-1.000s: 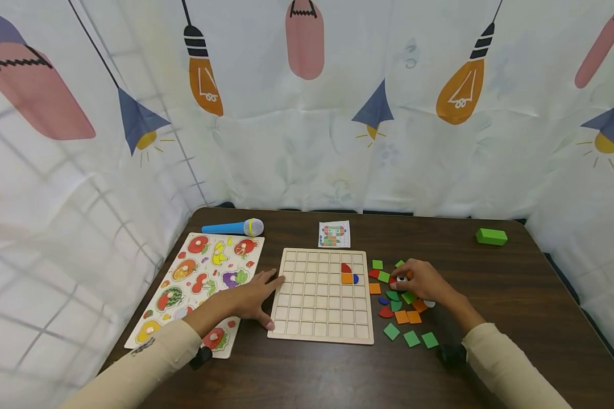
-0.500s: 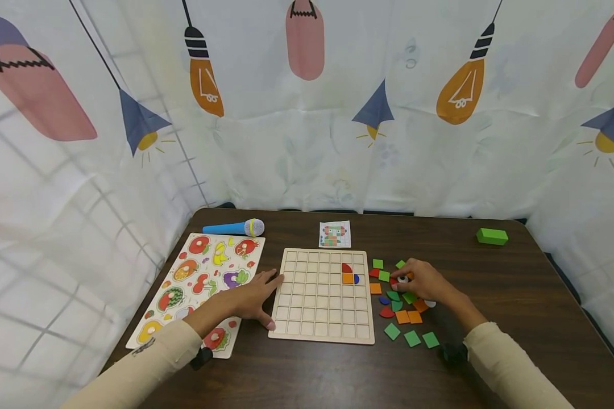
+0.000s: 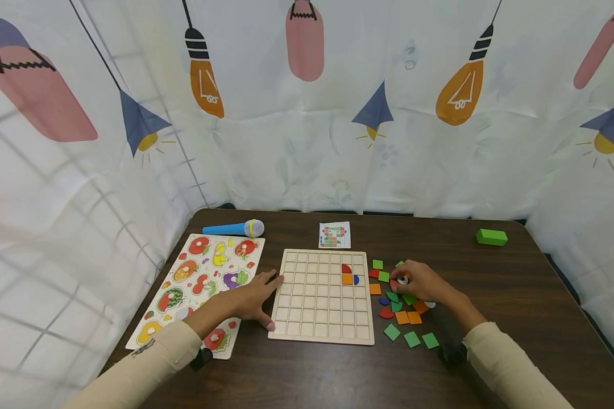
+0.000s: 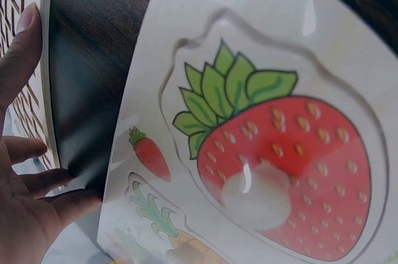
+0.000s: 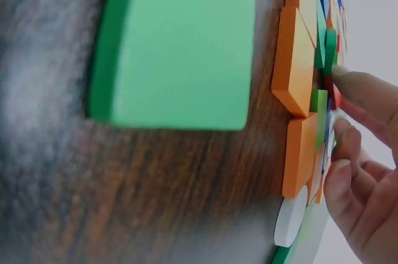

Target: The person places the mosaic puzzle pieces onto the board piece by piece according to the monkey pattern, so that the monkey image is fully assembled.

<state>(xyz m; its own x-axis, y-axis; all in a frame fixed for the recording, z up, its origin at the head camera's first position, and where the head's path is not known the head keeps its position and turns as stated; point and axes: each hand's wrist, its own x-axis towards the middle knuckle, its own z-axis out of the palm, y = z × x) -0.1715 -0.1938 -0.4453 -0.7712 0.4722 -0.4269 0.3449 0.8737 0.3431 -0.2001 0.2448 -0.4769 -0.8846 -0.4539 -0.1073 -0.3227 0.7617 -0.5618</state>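
A wooden grid board (image 3: 317, 307) lies mid-table, holding a red quarter-circle piece (image 3: 346, 268), an orange square (image 3: 347, 279) and a blue half-round piece (image 3: 356, 279). My left hand (image 3: 251, 296) rests at the board's left edge, fingers spread, thumb near the lower corner. The right hand (image 3: 420, 281) reaches into a pile of coloured pieces right of the board. Its thumb and fingers pinch a small red piece (image 5: 336, 96), mostly hidden by them. Orange squares (image 5: 293, 61), green pieces (image 3: 391, 332) and a white round piece (image 5: 290, 217) lie around that hand.
A fruit puzzle board (image 3: 184, 278) lies left, partly under the left forearm. Beyond it is a blue toy microphone (image 3: 232, 228). A printed pattern card (image 3: 334, 234) lies behind the grid board. Far right stands a green block (image 3: 491, 237). A patterned curtain (image 3: 307, 142) hangs behind the table.
The right fingers have shifted slightly at the pile, and the red piece between them shows a paler face. The left hand and the board stay put.
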